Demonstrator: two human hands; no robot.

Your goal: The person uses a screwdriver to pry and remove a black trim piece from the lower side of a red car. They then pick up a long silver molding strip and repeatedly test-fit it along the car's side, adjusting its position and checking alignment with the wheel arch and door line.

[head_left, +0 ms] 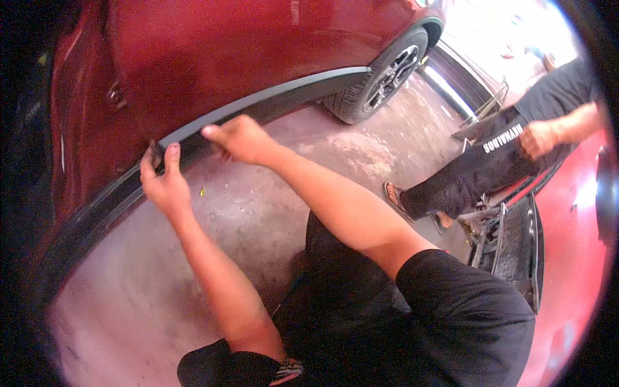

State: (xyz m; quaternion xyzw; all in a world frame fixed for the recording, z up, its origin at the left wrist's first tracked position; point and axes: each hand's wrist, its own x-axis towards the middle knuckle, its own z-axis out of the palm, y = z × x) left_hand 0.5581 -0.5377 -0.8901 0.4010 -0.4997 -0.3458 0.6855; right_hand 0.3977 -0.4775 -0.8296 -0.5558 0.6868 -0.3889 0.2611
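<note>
A long dark trim strip (293,93) with a lighter grey upper edge runs along the bottom of a red car body panel (238,51). My left hand (167,184) is at its near left end, thumb on the outer face and fingers bent around the end. Farther along, my right hand (242,140) grips the strip's lower edge, its thumb pressed toward the face and its other fingers curled partly out of sight. Left of my left hand, the dark sill (103,216) continues low along the car.
A car wheel (390,77) stands beyond the strip's far end. At the right, another person in dark trousers (464,168) and sandals stands near a dark slatted part (516,245) and a red panel (574,258). The floor (225,213) is worn concrete.
</note>
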